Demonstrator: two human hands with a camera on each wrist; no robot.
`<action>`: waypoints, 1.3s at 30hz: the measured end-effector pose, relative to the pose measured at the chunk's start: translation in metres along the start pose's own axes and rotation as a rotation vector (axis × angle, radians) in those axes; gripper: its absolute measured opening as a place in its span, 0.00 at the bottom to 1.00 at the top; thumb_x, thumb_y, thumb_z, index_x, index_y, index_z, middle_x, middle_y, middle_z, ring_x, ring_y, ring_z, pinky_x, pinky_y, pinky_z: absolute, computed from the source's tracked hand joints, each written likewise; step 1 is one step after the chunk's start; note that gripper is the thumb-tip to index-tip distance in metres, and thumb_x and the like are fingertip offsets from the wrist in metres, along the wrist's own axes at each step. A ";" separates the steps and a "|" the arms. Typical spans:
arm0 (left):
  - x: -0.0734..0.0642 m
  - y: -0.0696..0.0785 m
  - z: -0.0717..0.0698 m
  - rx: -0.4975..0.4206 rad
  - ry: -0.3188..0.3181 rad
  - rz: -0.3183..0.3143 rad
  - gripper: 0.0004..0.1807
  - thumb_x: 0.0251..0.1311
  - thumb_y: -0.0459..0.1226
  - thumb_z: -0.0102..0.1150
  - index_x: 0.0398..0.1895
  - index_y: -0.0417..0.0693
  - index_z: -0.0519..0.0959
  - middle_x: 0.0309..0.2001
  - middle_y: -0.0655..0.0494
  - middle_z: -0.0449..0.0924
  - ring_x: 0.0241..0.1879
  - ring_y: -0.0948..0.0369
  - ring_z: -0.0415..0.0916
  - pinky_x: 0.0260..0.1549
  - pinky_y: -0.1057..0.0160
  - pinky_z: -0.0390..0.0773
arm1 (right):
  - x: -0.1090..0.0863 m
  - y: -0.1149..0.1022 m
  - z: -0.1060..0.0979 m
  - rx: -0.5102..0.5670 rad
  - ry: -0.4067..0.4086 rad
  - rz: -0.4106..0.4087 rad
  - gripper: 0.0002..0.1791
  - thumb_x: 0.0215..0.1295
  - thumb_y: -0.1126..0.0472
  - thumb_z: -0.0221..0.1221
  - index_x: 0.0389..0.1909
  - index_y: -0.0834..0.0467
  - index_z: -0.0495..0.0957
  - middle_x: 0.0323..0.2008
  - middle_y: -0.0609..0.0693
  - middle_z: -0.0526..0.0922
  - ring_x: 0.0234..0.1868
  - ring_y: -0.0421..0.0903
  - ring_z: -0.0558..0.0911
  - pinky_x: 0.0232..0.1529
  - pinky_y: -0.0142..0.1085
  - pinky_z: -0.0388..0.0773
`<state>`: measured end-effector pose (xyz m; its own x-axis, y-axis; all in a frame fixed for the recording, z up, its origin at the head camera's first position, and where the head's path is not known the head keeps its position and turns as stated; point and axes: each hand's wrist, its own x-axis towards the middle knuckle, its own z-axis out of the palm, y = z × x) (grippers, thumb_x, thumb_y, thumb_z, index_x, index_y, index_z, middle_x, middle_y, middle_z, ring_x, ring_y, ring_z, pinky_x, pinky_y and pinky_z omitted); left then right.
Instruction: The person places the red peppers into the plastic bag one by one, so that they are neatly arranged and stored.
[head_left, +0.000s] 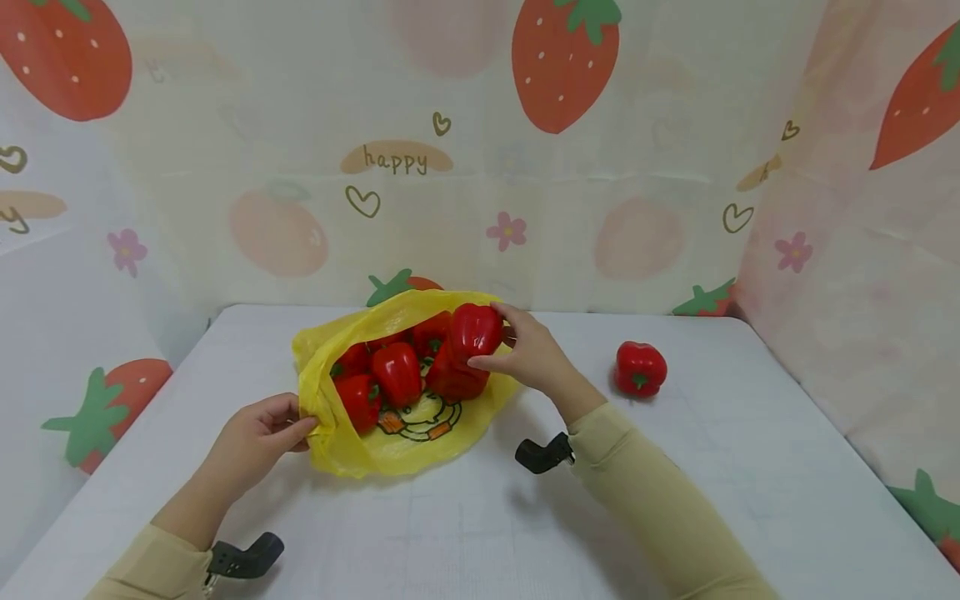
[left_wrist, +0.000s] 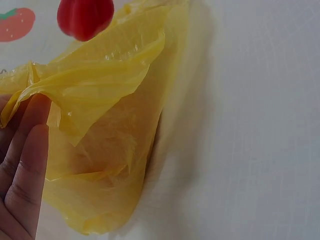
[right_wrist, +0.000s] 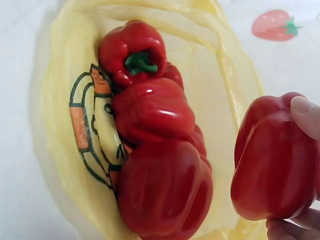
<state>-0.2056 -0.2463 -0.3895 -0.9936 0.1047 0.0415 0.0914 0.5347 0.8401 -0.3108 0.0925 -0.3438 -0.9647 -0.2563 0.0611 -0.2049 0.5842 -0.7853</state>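
Note:
A yellow plastic bag (head_left: 420, 454) lies on its side with its mouth facing me, holding several red bell peppers (head_left: 397, 373). My left hand (head_left: 251, 435) pinches the left edge of the bag's mouth between thumb and fingers. In my right hand (head_left: 536, 354) is another red bell pepper (head_left: 476, 327), gripped at the right side of the opening, above the peppers inside. The right wrist view shows this held pepper (right_wrist: 272, 160) apart from the row in the bag. A red pepper (left_wrist: 85, 19) also appears past the bag's rim in the left wrist view.
One more red bell pepper (head_left: 640, 369) sits alone on the white table (head_left: 750, 467), right of my right hand. A strawberry-patterned cloth (head_left: 465, 100) hangs behind the table. Black wrist-worn pieces (head_left: 246, 556) stick out at both sleeves.

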 end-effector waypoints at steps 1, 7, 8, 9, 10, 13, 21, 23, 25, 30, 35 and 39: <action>0.000 0.000 0.000 -0.002 -0.001 -0.002 0.19 0.58 0.48 0.57 0.43 0.43 0.75 0.40 0.48 0.78 0.35 0.59 0.79 0.35 0.66 0.80 | 0.002 -0.001 0.001 0.004 -0.001 0.008 0.49 0.42 0.49 0.71 0.66 0.49 0.57 0.60 0.47 0.66 0.57 0.48 0.70 0.46 0.41 0.78; 0.000 0.000 -0.001 -0.004 -0.001 -0.007 0.20 0.57 0.49 0.58 0.44 0.43 0.75 0.40 0.48 0.78 0.36 0.59 0.79 0.35 0.66 0.80 | 0.012 -0.005 0.010 0.030 -0.014 0.033 0.48 0.43 0.48 0.70 0.66 0.50 0.58 0.59 0.47 0.68 0.56 0.49 0.71 0.46 0.41 0.78; -0.001 0.000 -0.001 -0.003 -0.001 -0.006 0.20 0.57 0.49 0.58 0.44 0.43 0.75 0.40 0.48 0.78 0.35 0.59 0.79 0.35 0.66 0.80 | 0.014 -0.006 0.012 0.035 -0.013 0.034 0.48 0.44 0.48 0.70 0.66 0.51 0.58 0.59 0.48 0.68 0.56 0.49 0.71 0.46 0.41 0.78; -0.001 -0.001 -0.001 -0.003 0.000 -0.006 0.20 0.57 0.49 0.58 0.44 0.43 0.75 0.40 0.48 0.78 0.35 0.59 0.79 0.35 0.66 0.80 | 0.015 -0.007 0.013 0.042 -0.011 0.039 0.48 0.44 0.48 0.70 0.66 0.51 0.58 0.59 0.48 0.68 0.55 0.49 0.72 0.46 0.41 0.78; -0.001 -0.001 0.000 -0.001 0.000 -0.005 0.20 0.57 0.49 0.58 0.44 0.43 0.75 0.40 0.48 0.78 0.35 0.59 0.79 0.35 0.66 0.80 | 0.016 -0.007 0.015 0.047 -0.010 0.045 0.47 0.44 0.48 0.70 0.66 0.51 0.58 0.59 0.48 0.68 0.55 0.49 0.72 0.46 0.41 0.78; -0.001 -0.001 0.000 0.000 0.001 -0.005 0.20 0.57 0.49 0.58 0.44 0.43 0.75 0.40 0.48 0.78 0.35 0.59 0.79 0.35 0.66 0.80 | 0.018 -0.009 0.021 0.064 -0.006 0.063 0.47 0.45 0.47 0.70 0.66 0.50 0.58 0.59 0.48 0.68 0.55 0.49 0.72 0.46 0.42 0.78; -0.002 0.000 -0.001 -0.005 -0.003 -0.018 0.20 0.57 0.48 0.58 0.44 0.43 0.75 0.41 0.48 0.78 0.36 0.59 0.79 0.35 0.66 0.80 | 0.025 -0.016 0.033 0.070 0.010 0.081 0.47 0.45 0.46 0.69 0.67 0.48 0.57 0.59 0.48 0.67 0.55 0.49 0.70 0.46 0.43 0.78; -0.002 0.000 -0.001 -0.004 -0.004 -0.024 0.19 0.58 0.48 0.58 0.44 0.43 0.75 0.40 0.48 0.78 0.36 0.59 0.79 0.35 0.66 0.80 | 0.027 -0.018 0.035 0.063 0.010 0.080 0.47 0.45 0.46 0.69 0.67 0.48 0.57 0.59 0.48 0.67 0.56 0.48 0.69 0.46 0.43 0.78; -0.002 0.000 -0.001 -0.002 -0.004 -0.028 0.19 0.58 0.48 0.58 0.44 0.43 0.75 0.40 0.48 0.78 0.36 0.59 0.79 0.35 0.66 0.80 | 0.029 -0.020 0.038 0.049 0.007 0.068 0.47 0.45 0.45 0.68 0.66 0.48 0.57 0.58 0.47 0.68 0.56 0.48 0.69 0.47 0.43 0.77; -0.003 -0.001 -0.001 0.001 -0.002 -0.027 0.19 0.58 0.48 0.58 0.44 0.43 0.75 0.40 0.48 0.78 0.36 0.59 0.79 0.35 0.66 0.80 | 0.034 -0.024 0.043 0.011 0.005 0.022 0.47 0.46 0.44 0.67 0.66 0.50 0.57 0.59 0.47 0.68 0.56 0.47 0.68 0.50 0.44 0.75; -0.003 -0.002 -0.001 -0.009 -0.001 -0.019 0.18 0.58 0.47 0.58 0.43 0.42 0.75 0.40 0.48 0.78 0.35 0.59 0.79 0.35 0.67 0.80 | 0.034 -0.023 0.045 -0.018 -0.005 -0.010 0.47 0.49 0.45 0.66 0.68 0.51 0.54 0.62 0.47 0.65 0.57 0.47 0.67 0.54 0.44 0.72; -0.003 -0.003 -0.001 -0.004 0.004 -0.011 0.19 0.58 0.48 0.58 0.43 0.43 0.75 0.40 0.48 0.78 0.35 0.60 0.79 0.35 0.67 0.80 | 0.034 -0.022 0.047 -0.029 -0.001 -0.021 0.47 0.51 0.45 0.65 0.69 0.49 0.52 0.63 0.47 0.63 0.59 0.47 0.66 0.57 0.44 0.70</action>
<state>-0.2027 -0.2490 -0.3912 -0.9948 0.0954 0.0349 0.0806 0.5328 0.8424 -0.3311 0.0346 -0.3538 -0.9599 -0.2694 0.0773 -0.2303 0.6009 -0.7655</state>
